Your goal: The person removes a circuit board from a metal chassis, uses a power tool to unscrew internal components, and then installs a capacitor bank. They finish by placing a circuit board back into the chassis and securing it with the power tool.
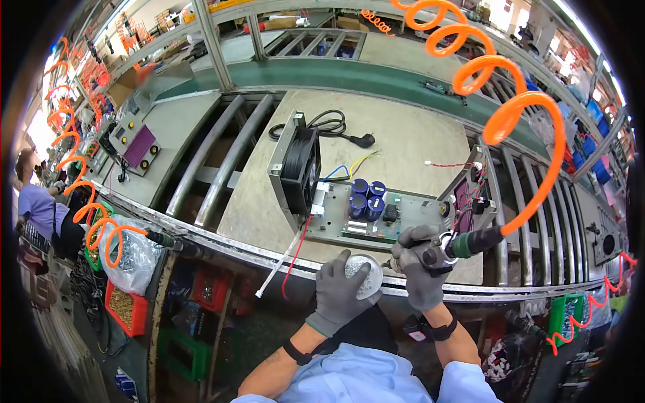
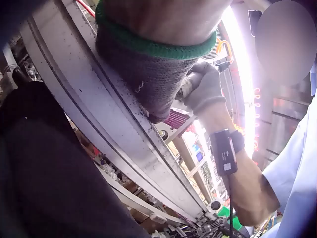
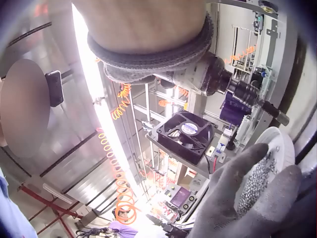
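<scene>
An orange curly hose point(image 1: 557, 154) hides some of the metal rollers point(image 1: 218, 148) on the right. A black fan point(image 1: 295, 168) stands at the left end of a flat metal plate point(image 1: 328, 230), by four round purple capacitors point(image 1: 358, 205). A thin red wire point(image 1: 294, 256) hangs over the pale board's point(image 1: 416, 134) front edge. Near that edge, the left hand's point(image 1: 339, 292) fingers hold a round white dish point(image 3: 285, 148) of tiny shiny metal bits point(image 3: 254, 191). The right hand point(image 1: 418, 269), in a grey glove, grips a power screwdriver point(image 3: 242, 92), its tip close to the dish. Long bright lights point(image 3: 101, 106) shine above.
</scene>
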Demonstrator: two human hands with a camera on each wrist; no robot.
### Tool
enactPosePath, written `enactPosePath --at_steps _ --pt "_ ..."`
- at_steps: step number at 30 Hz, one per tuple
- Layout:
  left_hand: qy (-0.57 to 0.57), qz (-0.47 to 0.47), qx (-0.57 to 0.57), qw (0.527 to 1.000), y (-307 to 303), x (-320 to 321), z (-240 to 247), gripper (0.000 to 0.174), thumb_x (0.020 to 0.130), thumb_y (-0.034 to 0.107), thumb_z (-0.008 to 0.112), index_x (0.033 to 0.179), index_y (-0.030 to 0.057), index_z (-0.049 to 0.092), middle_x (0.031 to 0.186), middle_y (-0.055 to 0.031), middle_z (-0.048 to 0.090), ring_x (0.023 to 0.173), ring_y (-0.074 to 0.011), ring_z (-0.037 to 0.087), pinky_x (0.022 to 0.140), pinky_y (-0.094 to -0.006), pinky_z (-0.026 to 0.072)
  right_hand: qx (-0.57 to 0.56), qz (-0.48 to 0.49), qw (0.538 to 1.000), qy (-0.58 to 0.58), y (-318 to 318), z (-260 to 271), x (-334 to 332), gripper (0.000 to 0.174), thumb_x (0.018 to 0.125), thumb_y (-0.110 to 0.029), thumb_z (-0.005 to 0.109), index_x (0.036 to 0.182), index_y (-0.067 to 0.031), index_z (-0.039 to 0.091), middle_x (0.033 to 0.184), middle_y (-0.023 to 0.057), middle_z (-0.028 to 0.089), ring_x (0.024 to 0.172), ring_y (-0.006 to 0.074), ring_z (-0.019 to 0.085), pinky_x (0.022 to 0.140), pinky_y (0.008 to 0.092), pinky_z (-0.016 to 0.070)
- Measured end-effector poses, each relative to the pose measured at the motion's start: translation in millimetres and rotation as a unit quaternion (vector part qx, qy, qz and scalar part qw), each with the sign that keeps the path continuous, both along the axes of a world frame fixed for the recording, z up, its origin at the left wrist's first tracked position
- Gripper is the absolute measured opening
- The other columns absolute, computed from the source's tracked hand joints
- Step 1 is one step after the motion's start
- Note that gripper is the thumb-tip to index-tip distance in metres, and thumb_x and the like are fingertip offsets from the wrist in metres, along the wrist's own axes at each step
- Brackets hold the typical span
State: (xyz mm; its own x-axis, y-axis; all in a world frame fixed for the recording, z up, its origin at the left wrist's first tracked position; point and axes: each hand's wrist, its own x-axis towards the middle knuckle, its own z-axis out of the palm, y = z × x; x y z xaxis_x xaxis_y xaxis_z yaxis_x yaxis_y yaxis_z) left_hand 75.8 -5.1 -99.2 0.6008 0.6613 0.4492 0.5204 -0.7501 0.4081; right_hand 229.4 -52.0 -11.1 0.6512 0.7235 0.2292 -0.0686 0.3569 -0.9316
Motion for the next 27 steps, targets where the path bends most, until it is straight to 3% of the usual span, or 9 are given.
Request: enactPosePath --at_steps 5,9,12,16,19,20,24,25,27 --pt "-0.016 -0.01 0.0 1.0 2.2 -2.4 -6.2 0.058 0.068 0.052 0.082 0.117 0.0222 0.071 0.134 -0.016 0.052 0.115 -0.0361 0.05 0.094 -0.0497 0.0413 0.004 0.054 0.997 -0.056 3.3 -3.7 -7.5 0.041 0.078 0.01 0.059 0.115 -0.0066 0.05 0.098 0.009 0.059 0.083 0.0169 0.061 0.067 0.0305 0.0517" --pt "-0.023 -0.004 0.001 1.0 2.5 -2.7 -5.7 0.057 0.068 0.052 0.082 0.115 0.0225 0.072 0.133 -0.0151 0.051 0.115 -0.0355 0.05 0.093 -0.0486 0.0414 -0.014 0.052 0.996 -0.072 12.2 -19.9 -10.1 0.037 0.079 0.01 0.06 0.112 -0.006 0.052 0.096 0.0081 0.059 0.08 0.0161 0.061 0.066 0.0292 0.0515" --pt "-0.026 0.0 0.0 1.0 3.3 -1.5 -7.1 0.057 0.067 0.052 0.083 0.115 0.0227 0.072 0.133 -0.0152 0.052 0.115 -0.0354 0.05 0.093 -0.0481 0.0414 -0.027 0.04 0.998 -0.029 14.0 -9.3 -14.9 0.029 0.077 0.013 0.065 0.102 -0.0016 0.059 0.092 0.0068 0.065 0.084 0.0112 0.062 0.073 0.0262 0.0525" --pt "-0.025 0.0 -0.002 1.0 2.9 -1.8 -6.8 0.058 0.067 0.052 0.083 0.115 0.0227 0.072 0.133 -0.0159 0.053 0.118 -0.0357 0.05 0.093 -0.0486 0.0408 -0.031 0.064 0.997 -0.011 19.2 4.3 -18.2 0.016 0.075 0.007 0.068 0.088 -0.0008 0.062 0.082 0.0058 0.065 0.076 0.0108 0.062 0.066 0.0259 0.0522" --pt "-0.018 0.0 -0.009 1.0 3.0 -1.6 -4.9 0.057 0.067 0.053 0.082 0.114 0.0222 0.072 0.134 -0.0175 0.053 0.12 -0.0373 0.049 0.096 -0.0498 0.04 -0.017 0.041 0.996 -0.073 21.1 0.5 -11.6 0.018 0.074 0.006 0.068 0.09 -0.001 0.063 0.082 0.0055 0.065 0.071 0.0108 0.062 0.064 0.0259 0.0517" --pt "-0.02 -0.001 -0.011 1.0 3.1 -1.8 -5.5 0.056 0.067 0.054 0.082 0.112 0.0221 0.073 0.134 -0.0187 0.053 0.12 -0.0386 0.049 0.098 -0.0506 0.0397 -0.04 0.018 0.999 -0.029 21.5 6.7 -11.5 0.021 0.072 0.005 0.07 0.091 -0.0015 0.065 0.084 0.0058 0.066 0.07 0.0109 0.061 0.063 0.0258 0.0511" --pt "-0.015 0.008 -0.034 0.999 2.5 -1.6 -5.9 0.055 0.067 0.055 0.082 0.111 0.0215 0.074 0.136 -0.0211 0.052 0.122 -0.0404 0.048 0.101 -0.0513 0.0387 0.04 -0.03 0.998 -0.029 26.9 33.7 9.8 0.026 0.083 0.009 0.061 0.107 -0.0004 0.06 0.089 0.0065 0.065 0.072 0.0101 0.062 0.058 0.0237 0.0497" --pt "-0.011 0.003 -0.035 0.999 2.8 -1.8 -5.1 0.056 0.068 0.054 0.082 0.113 0.0212 0.073 0.136 -0.0202 0.052 0.123 -0.0393 0.048 0.1 -0.0509 0.039 0.034 -0.052 0.994 -0.088 29.0 37.4 19.7 0.027 0.084 0.008 0.061 0.108 -0.0016 0.058 0.089 0.0072 0.064 0.071 0.0102 0.061 0.054 0.0235 0.0496" --pt "-0.005 -0.006 -0.035 0.999 3.9 -4.3 -3.9 0.059 0.069 0.053 0.081 0.117 0.0206 0.072 0.138 -0.0184 0.052 0.125 -0.037 0.048 0.098 -0.05 0.0395 0.018 -0.037 0.997 -0.067 30.1 44.0 36.1 0.026 0.084 0.008 0.06 0.107 -0.0031 0.057 0.089 0.007 0.063 0.07 0.0099 0.061 0.053 0.0233 0.0497"
